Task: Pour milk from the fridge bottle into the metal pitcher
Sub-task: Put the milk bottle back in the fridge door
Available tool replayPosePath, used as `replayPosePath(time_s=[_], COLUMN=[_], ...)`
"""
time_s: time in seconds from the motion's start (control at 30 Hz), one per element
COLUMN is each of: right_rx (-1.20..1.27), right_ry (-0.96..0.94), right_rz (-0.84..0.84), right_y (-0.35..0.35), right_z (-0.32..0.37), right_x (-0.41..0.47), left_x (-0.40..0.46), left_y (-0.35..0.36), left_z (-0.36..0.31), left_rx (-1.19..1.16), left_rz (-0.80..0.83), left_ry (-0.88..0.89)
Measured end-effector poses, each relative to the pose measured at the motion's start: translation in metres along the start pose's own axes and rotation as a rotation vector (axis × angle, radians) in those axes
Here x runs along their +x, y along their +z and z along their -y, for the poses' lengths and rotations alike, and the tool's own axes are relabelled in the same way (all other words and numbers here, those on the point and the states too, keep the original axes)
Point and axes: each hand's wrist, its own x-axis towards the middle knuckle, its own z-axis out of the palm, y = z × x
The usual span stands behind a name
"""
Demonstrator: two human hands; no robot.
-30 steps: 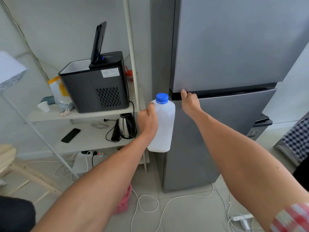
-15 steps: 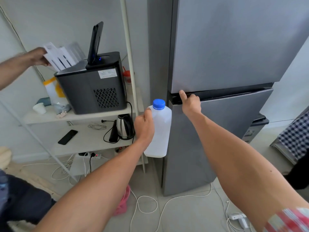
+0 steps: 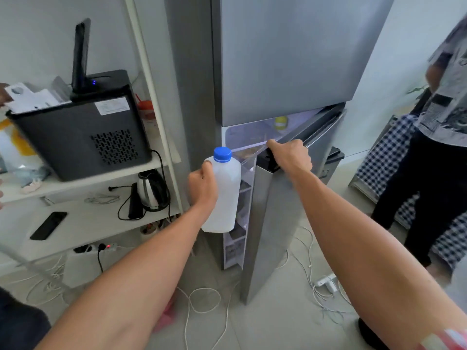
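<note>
My left hand [image 3: 203, 186] grips a white plastic milk bottle [image 3: 226, 198] with a blue cap [image 3: 222, 154], held upright in front of the fridge's left edge. My right hand [image 3: 290, 155] is closed on the top edge of the lower fridge door [image 3: 275, 223], which stands partly open. Through the gap I see lit shelves [image 3: 242, 190] and a yellow-green item [image 3: 281, 122] inside. The upper fridge door [image 3: 285, 59] is closed. No metal pitcher is in view.
A white shelf unit [image 3: 83, 183] at left holds a black machine [image 3: 83, 132], a kettle [image 3: 151, 189] and a phone [image 3: 49, 225]. Cables and power strips [image 3: 326, 282] lie on the floor. A person [image 3: 439, 147] stands at right; another hand holds papers [image 3: 30, 97] at left.
The lower fridge door has swung open, pulled by my right hand. The bottle stays in my left hand. A person has come into view at right.
</note>
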Motion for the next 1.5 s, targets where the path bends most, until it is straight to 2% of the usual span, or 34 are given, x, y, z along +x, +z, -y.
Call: replayPosePath(time_s=[0.13,0.27,0.5,0.7,0.87,1.0,1.3,1.4,1.5], right_rx=[-0.008,-0.226,-0.463,-0.434,-0.455,-0.423,-0.391,-0.366,-0.357], right_ry=[-0.013,-0.068,-0.023,-0.078,-0.194,-0.3,-0.385,-0.416,-0.442], right_rz=[-0.022,-0.104,-0.229,-0.464,-0.729,-0.854,-0.972,-1.003,-1.019], right_y=[-0.037,-0.082,-0.131,-0.146,-0.148,-0.15,-0.154,-0.155,-0.157], right_z=[-0.034,-0.063,-0.117,-0.165,-0.197,-0.212,-0.237,-0.242,-0.244], right_x=[-0.009,-0.024,-0.042,-0.042,-0.034,-0.019,0.005,0.01,0.013], left_x=[-0.011,-0.03,-0.076,-0.109,-0.129,-0.133,-0.151,-0.161,-0.169], left_y=[0.015,0.038,0.086,0.128,0.161,0.189,0.255,0.269,0.278], left_z=[0.011,0.024,0.029,0.035,0.04,0.065,0.121,0.121,0.127], left_rx=[0.018,0.024,-0.013,-0.189,-0.382,-0.529,-0.489,-0.428,-0.307], left_rz=[0.1,0.191,0.269,0.306,0.213,0.187,0.066,0.107,0.236], left_ry=[-0.031,-0.059,-0.153,-0.316,-0.516,-0.694,-0.77,-0.767,-0.713])
